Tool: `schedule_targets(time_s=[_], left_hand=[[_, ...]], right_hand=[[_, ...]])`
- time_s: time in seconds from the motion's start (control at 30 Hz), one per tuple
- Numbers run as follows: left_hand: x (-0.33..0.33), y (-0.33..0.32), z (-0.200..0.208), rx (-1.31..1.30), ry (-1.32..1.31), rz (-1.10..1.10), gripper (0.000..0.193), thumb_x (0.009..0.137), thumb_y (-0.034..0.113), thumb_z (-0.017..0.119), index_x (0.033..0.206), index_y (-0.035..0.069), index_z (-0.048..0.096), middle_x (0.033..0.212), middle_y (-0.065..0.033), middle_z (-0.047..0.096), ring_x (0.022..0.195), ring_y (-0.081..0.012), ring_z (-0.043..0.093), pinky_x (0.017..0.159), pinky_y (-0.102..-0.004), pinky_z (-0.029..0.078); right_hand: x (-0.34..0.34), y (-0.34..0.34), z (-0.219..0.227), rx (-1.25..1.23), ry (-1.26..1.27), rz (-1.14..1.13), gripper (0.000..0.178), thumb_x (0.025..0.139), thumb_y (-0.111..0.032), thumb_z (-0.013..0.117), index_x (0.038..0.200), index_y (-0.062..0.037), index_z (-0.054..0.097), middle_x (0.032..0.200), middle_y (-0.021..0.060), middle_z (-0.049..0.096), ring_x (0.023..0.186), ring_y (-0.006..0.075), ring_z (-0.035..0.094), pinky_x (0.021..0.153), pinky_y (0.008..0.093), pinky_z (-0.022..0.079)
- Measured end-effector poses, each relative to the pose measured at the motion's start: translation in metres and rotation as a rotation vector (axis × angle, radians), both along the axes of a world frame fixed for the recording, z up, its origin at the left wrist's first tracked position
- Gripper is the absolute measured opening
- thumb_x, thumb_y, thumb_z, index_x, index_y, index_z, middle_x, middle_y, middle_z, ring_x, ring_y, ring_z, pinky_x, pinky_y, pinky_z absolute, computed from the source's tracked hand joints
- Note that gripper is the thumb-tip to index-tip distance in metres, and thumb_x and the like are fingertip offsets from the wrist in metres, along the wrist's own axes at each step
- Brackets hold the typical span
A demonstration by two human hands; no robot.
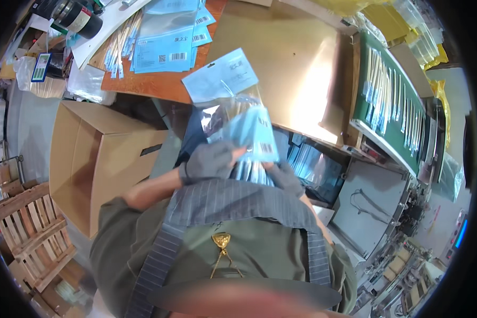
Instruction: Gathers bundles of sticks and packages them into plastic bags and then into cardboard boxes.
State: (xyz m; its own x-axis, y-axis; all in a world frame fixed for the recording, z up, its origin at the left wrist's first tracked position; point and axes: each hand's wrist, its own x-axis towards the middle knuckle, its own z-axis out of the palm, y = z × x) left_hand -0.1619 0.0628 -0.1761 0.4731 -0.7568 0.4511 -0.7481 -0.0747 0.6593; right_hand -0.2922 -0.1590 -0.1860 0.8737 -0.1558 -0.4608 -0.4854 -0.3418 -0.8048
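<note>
Close to my chest, my left hand (209,160), in a grey fingerless glove, is closed on the left edge of a blue and clear plastic bag (259,130). At the bag's near edge is a bundle of thin blue-and-silver stick packs (252,172). My right hand (285,177), gloved alike, closes around the bundle's right side, with the thumb beside the bag's edge; its other fingers are hidden. The bag's blue header (220,77), with a hang hole, points away from me over the table edge. How far the sticks sit inside the bag, I cannot tell.
Blue flat bags (161,50) and loose sticks (123,45) lie on the orange table (143,85). Right, a green tray (379,114) holds rows of sticks. An open cardboard box (111,159) stands left, near a wooden pallet (37,233). Below the table is a bin of blue packs (310,164).
</note>
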Motion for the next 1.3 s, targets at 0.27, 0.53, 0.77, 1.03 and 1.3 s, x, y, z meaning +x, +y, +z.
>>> schedule_targets(time_s=[0.27,0.53,0.77,1.03,1.3], left_hand=[[0.115,-0.056,0.133,-0.053,-0.072,0.155,0.022,0.088,0.018,0.058,0.099,0.001,0.066,0.081,-0.0115,0.063,0.075,-0.0190,0.062,0.068,-0.0292,0.048],[0.172,-0.046,0.191,-0.029,0.384,0.013,0.018,0.084,0.017,0.057,0.088,0.010,0.073,0.079,-0.0078,0.072,0.067,-0.0231,0.065,0.065,-0.0322,0.052],[0.083,-0.042,0.019,-0.534,1.807,-0.608,0.053,0.096,0.045,0.044,0.129,0.004,0.049,0.121,-0.0059,0.058,0.103,-0.0226,0.060,0.091,-0.0431,0.048],[0.032,0.144,0.153,-1.217,1.500,-0.177,0.049,0.079,0.023,0.067,0.121,0.000,0.053,0.101,-0.0122,0.063,0.086,-0.0192,0.063,0.079,-0.0314,0.052],[-0.003,0.368,0.156,-0.803,1.239,0.981,0.051,0.083,0.021,0.062,0.127,-0.002,0.048,0.114,-0.0146,0.061,0.098,-0.0239,0.062,0.090,-0.0371,0.050]], right_hand=[[0.121,-0.037,0.124,-0.131,-0.937,-0.212,0.008,0.082,0.003,0.058,0.089,-0.0025,0.057,0.080,0.0024,0.057,0.069,0.0064,0.053,0.059,0.0224,0.044],[0.169,-0.071,0.196,-0.139,-0.639,-0.110,0.017,0.088,-0.006,0.049,0.092,-0.0035,0.065,0.073,0.0021,0.062,0.056,0.0083,0.057,0.054,0.0209,0.048],[0.161,0.035,0.182,-0.651,-1.004,0.620,0.009,0.077,-0.001,0.049,0.075,-0.0049,0.057,0.066,0.0103,0.054,0.065,0.0279,0.058,0.061,0.0366,0.045],[0.162,0.163,0.190,0.694,-0.972,0.546,0.035,0.082,-0.008,0.061,0.116,-0.0021,0.057,0.116,0.0173,0.062,0.107,0.0332,0.060,0.097,0.0446,0.043],[0.249,0.406,-0.031,-0.625,-1.078,1.344,0.047,0.079,-0.019,0.060,0.124,-0.0077,0.052,0.111,0.0141,0.062,0.107,0.0316,0.057,0.088,0.0384,0.048]])
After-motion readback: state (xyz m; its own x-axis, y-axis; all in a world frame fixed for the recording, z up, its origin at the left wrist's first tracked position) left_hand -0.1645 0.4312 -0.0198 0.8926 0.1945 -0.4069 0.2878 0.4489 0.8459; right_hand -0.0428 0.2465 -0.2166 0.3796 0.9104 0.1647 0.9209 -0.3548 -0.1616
